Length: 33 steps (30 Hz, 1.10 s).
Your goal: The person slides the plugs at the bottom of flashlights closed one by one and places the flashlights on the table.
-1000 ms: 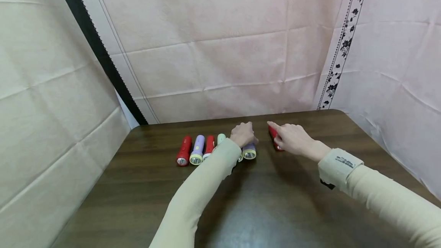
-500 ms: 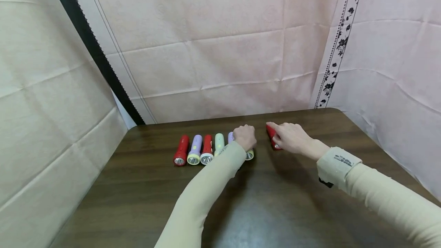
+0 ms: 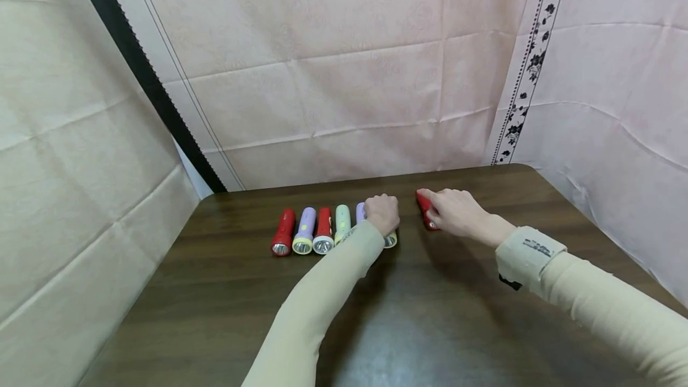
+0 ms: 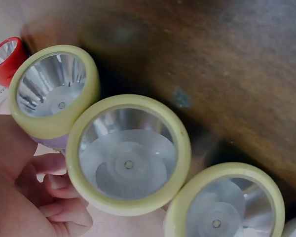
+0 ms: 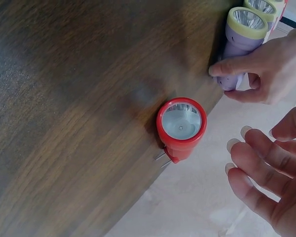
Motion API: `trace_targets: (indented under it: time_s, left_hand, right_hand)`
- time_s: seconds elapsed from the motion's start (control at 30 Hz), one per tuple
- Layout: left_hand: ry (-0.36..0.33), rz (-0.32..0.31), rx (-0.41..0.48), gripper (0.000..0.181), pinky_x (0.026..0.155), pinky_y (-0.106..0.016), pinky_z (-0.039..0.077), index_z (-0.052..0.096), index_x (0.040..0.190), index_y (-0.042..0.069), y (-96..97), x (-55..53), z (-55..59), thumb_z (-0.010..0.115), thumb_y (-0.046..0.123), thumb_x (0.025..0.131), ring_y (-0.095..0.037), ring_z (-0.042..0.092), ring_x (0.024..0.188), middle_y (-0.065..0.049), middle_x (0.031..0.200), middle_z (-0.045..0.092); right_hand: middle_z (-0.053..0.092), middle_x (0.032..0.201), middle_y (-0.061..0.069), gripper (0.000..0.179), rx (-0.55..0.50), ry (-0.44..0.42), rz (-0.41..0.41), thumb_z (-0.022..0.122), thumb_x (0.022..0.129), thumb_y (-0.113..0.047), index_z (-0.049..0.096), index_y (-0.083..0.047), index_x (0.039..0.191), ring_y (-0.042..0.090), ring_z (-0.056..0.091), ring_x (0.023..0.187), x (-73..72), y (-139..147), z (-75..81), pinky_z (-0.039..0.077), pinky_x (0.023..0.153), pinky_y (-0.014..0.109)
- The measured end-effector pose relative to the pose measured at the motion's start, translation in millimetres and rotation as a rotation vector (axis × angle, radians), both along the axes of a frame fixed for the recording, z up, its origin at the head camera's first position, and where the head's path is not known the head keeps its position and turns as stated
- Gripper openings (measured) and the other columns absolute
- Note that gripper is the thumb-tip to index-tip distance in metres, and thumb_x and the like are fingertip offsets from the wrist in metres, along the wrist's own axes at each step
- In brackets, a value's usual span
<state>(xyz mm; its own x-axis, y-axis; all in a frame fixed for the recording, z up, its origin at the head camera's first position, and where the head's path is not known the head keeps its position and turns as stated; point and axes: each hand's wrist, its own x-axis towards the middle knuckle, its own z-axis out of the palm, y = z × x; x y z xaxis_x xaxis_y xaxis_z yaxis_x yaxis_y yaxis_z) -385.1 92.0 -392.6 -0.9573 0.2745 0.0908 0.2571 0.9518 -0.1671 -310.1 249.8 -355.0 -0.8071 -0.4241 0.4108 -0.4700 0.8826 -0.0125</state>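
My left hand (image 3: 383, 214) reaches over the right end of a row of flashlights. In the right wrist view its thumb and finger pinch the tail of the end purple flashlight (image 5: 239, 44), whose head has a yellow rim. That rim also shows in the left wrist view, beside a second yellow-rimmed flashlight (image 4: 130, 163). My right hand (image 3: 457, 214) is over a lone red flashlight (image 3: 423, 203) to the right. From the right wrist, its loosely bent fingers (image 5: 266, 160) appear apart from that red flashlight, which has two thin metal prongs (image 5: 163, 159) sticking out.
Further left in the row lie a red flashlight (image 3: 283, 232), a purple one (image 3: 304, 230), a white-rimmed red one (image 3: 323, 229) and a pale green one (image 3: 342, 220). The brown wooden table (image 3: 215, 315) ends near a pale cloth backdrop (image 3: 333, 100).
My left hand has shifted a little right along the row, and more of the pale green and second purple flashlights shows. The right hand stays by the lone red flashlight.
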Motion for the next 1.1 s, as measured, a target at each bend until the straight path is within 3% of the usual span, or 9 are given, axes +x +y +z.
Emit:
trace_targets:
  time_s: [0.13,0.23,0.33,0.5,0.63,0.83,1.1]
  left_hand:
    - [0.02,-0.02,-0.017,0.021,0.054,-0.035,0.047,0.074,0.101,0.021,1.7,-0.5,-3.1,0.058,0.031,0.09,-0.015,0.065,0.075,0.002,0.092,0.073]
    - [-0.001,-0.019,-0.003,0.02,0.055,-0.035,0.048,0.073,0.101,0.021,1.5,-1.0,-3.7,0.058,0.03,0.092,-0.015,0.065,0.075,0.002,0.092,0.072]
    - [-0.05,0.009,0.039,0.02,0.06,-0.037,0.05,0.072,0.102,0.021,-1.2,-0.4,-1.1,0.058,0.029,0.092,-0.015,0.065,0.079,0.0,0.096,0.071]
    - [-0.164,0.058,0.149,0.029,0.072,-0.04,0.054,0.069,0.114,0.016,-10.1,2.7,11.1,0.053,0.03,0.093,-0.022,0.064,0.095,-0.012,0.115,0.062]
    - [-0.211,0.054,0.23,0.029,0.076,-0.04,0.055,0.067,0.113,0.012,-19.4,2.1,19.6,0.049,0.029,0.097,-0.025,0.064,0.096,-0.014,0.117,0.06]
    - [-0.183,0.008,0.339,0.019,0.072,-0.038,0.054,0.066,0.098,0.01,-30.4,-6.1,24.0,0.052,0.023,0.097,-0.023,0.067,0.084,-0.008,0.097,0.069]
    - [-0.142,-0.058,0.37,0.01,0.069,-0.038,0.052,0.064,0.097,0.01,-22.9,-11.4,34.5,0.058,0.017,0.092,-0.021,0.064,0.083,-0.007,0.096,0.068]
  right_hand:
    - [0.06,0.067,0.006,0.04,-0.007,0.003,-0.001,0.062,0.084,-0.011,0.06,-0.006,0.124,0.02,0.055,0.057,0.6,0,-2.4,0.046,0.051,0.039]
    - [0.059,0.066,0.004,0.041,-0.013,0.001,0.0,0.062,0.083,-0.01,0.059,-0.005,0.124,0.018,0.053,0.056,1.2,1,-4.1,0.045,0.05,0.037]
    - [0.057,0.064,0.003,0.042,-0.011,-0.005,-0.005,0.063,0.083,-0.011,0.059,-0.006,0.124,0.017,0.053,0.056,1.9,2,-4.9,0.044,0.05,0.036]
    - [0.058,0.063,0.003,0.041,0.003,-0.017,-0.013,0.062,0.084,-0.011,0.059,-0.007,0.125,0.018,0.054,0.055,1.4,3,-4.4,0.043,0.048,0.035]
    - [0.059,0.064,0.004,0.041,0.002,-0.033,-0.017,0.061,0.084,-0.011,0.06,-0.006,0.125,0.017,0.053,0.055,1.1,3,-3.7,0.041,0.047,0.033]
    - [0.058,0.062,0.002,0.04,0.002,-0.048,-0.024,0.061,0.084,-0.011,0.06,-0.006,0.124,0.016,0.05,0.054,0.8,5,-3.6,0.039,0.046,0.03]
    - [0.057,0.062,0.002,0.042,-0.019,-0.059,-0.034,0.058,0.085,-0.009,0.059,-0.005,0.126,0.015,0.048,0.054,2.7,11,-1.3,0.035,0.044,0.029]
